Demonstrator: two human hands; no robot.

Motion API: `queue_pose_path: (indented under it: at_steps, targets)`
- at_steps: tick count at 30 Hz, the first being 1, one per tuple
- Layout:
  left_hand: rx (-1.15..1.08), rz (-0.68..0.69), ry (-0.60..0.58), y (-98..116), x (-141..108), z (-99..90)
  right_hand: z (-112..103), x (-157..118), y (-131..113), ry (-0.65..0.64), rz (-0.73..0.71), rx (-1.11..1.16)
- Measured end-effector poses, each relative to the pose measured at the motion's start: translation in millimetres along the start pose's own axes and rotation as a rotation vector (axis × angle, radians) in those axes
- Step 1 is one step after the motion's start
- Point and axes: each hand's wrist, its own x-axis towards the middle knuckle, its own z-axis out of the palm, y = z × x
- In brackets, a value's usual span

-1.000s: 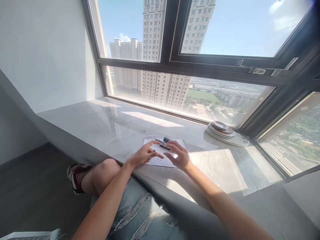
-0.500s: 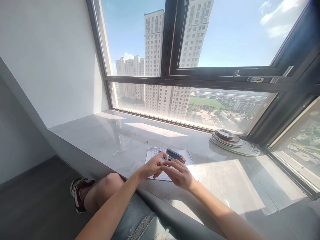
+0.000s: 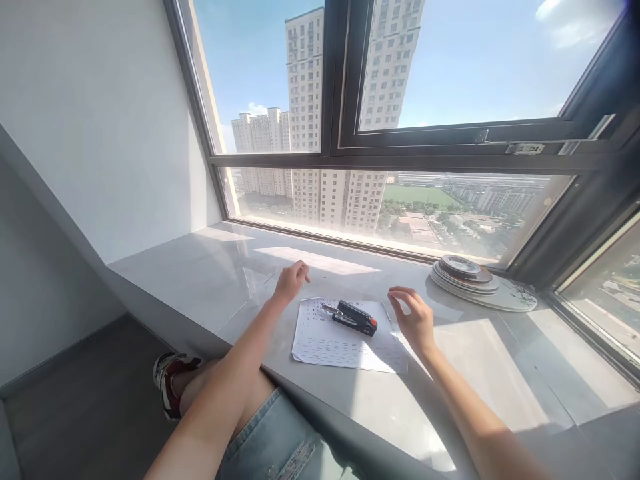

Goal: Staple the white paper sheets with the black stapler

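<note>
A black stapler (image 3: 356, 318) with a red-orange spot at one end lies on a sheet of paper (image 3: 325, 350) covered in rows of dark marks. A metal part of it shows at its left end. My left hand (image 3: 291, 283) is over the sill, beyond the paper's far left corner, its fingers curled together; whatever they may hold is hidden. To the right of the paper is my right hand (image 3: 416, 321), raised, with thumb and forefinger bent toward each other in a pinch. Anything between those fingertips is too small to make out. Neither hand touches the stapler.
The pale tiled window sill (image 3: 200, 267) carries a stack of plates (image 3: 465, 275) at the right, close to the dark window frame (image 3: 450, 160). My bent leg and denim shorts (image 3: 275, 433) are against the sill's front edge.
My hands were together over the paper and have moved apart, the left to the far left, the right to the right. The stapler and paper now show uncovered.
</note>
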Motion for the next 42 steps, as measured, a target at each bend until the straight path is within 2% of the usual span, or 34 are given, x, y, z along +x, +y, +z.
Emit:
queue_pose_path:
  at_steps: [1,4,6,9,14,19,21,23,26,29,32,34,37,40,42]
  targets:
    - [0.113,-0.061,0.042,-18.2,7.9,-1.9,-3.7,0.2,20.1,-0.025,0.068,-0.02]
    - [0.206,-0.102,0.034,-61.8,16.9,1.7,-8.0,-6.4,71.4,-0.143,0.328,-0.059]
    - [0.232,-0.079,-0.001,-77.4,15.3,10.4,-5.1,-13.1,90.6,-0.192,0.414,-0.074]
    - [0.255,-0.024,-0.076,-84.7,12.7,25.3,3.6,-19.4,99.2,-0.281,0.444,-0.048]
    - [0.246,0.036,-0.162,-83.3,15.3,35.6,12.7,-20.1,97.1,-0.409,0.42,-0.099]
    - [0.222,0.019,-0.14,-84.9,14.5,30.7,11.6,-17.3,96.4,-0.503,0.429,-0.138]
    - [0.215,-0.009,-0.109,-83.1,12.2,29.0,9.3,-16.2,96.7,-0.451,0.45,-0.088]
    - [0.205,-0.033,-0.072,-76.6,8.0,28.4,6.4,-15.4,96.7,-0.343,0.496,-0.045]
    - [0.058,-0.058,-0.01,-57.2,-2.9,29.9,2.7,-14.7,94.9,-0.21,0.573,-0.059]
    - [-0.169,-0.053,0.028,-34.2,-16.2,33.0,2.2,-14.4,91.2,-0.243,0.575,-0.068]
    - [-0.298,-0.012,0.047,-18.8,-25.0,35.9,3.2,-14.2,88.7,-0.309,0.563,-0.057]
    - [-0.367,0.003,0.088,-14.5,-26.9,38.1,3.6,-13.9,88.0,-0.304,0.573,-0.065]
    - [-0.493,-0.027,0.143,-12.4,-26.7,43.9,5.1,-12.3,83.5,-0.223,0.525,-0.082]
    - [-0.609,-0.087,0.115,-10.8,-27.8,53.2,10.6,-9.7,67.1,-0.147,0.406,-0.056]
    - [-0.651,-0.119,0.075,-9.4,-30.2,59.0,15.6,-8.0,49.1,-0.179,0.328,0.02]
